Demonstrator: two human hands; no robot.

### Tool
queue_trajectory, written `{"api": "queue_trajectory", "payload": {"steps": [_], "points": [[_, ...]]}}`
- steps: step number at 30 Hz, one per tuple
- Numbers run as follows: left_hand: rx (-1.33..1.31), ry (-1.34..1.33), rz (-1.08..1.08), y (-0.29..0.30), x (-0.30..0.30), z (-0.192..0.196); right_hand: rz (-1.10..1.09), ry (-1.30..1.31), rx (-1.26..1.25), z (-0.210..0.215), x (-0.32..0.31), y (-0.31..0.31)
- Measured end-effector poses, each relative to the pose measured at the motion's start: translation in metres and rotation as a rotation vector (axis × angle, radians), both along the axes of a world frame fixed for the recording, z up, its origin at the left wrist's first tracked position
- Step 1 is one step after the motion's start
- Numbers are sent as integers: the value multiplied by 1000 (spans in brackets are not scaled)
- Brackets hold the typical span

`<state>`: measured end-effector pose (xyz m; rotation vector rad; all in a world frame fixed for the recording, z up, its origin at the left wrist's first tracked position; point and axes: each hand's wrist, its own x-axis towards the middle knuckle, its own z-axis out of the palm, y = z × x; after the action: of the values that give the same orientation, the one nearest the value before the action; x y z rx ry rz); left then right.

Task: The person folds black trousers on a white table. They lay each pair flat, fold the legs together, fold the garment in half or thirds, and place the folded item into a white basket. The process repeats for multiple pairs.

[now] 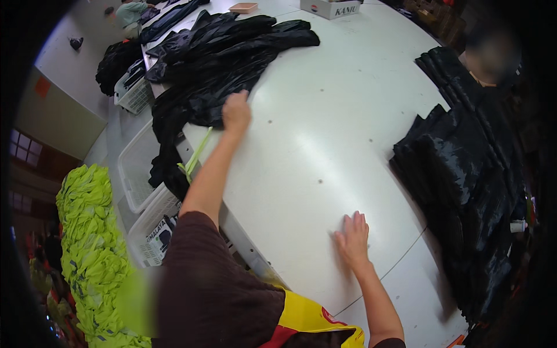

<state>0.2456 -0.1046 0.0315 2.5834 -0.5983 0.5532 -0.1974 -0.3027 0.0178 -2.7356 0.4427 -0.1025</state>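
My left hand (237, 115) reaches out to the near edge of a loose heap of black garments (214, 64) on the white table (313, 145). Its fingers are curled closed at the black cloth and seem to grip it; the fingertips are partly hidden. Lower and to the right, my right hand (353, 239) lies palm down on the bare tabletop with fingers stretched out, holding nothing. Part of the black heap hangs over the table's left edge, close to a thin lime-green strip (201, 149).
Folded black garments (447, 168) lie along the right side, beside another person. Left of the table stand white plastic baskets (136, 168) and a big lime-green garment pile (93, 249). At the far end are a cardboard box (329, 8), a pinkish tray (243, 7) and a second person.
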Motion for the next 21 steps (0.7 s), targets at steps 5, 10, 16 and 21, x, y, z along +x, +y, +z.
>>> {"api": "queue_trajectory", "payload": {"steps": [5, 10, 16, 21], "points": [[260, -172, 150, 97, 41, -2, -97, -12, -161, -7, 33, 50], [262, -158, -189, 100, 68, 5, -110, -24, -145, 1, 37, 54], [-282, -54, -445, 67, -29, 64, -131, -32, -160, 1, 33, 53], [-292, -56, -881, 49, -153, 29, -171, -125, -54, -15, 32, 45]]}}
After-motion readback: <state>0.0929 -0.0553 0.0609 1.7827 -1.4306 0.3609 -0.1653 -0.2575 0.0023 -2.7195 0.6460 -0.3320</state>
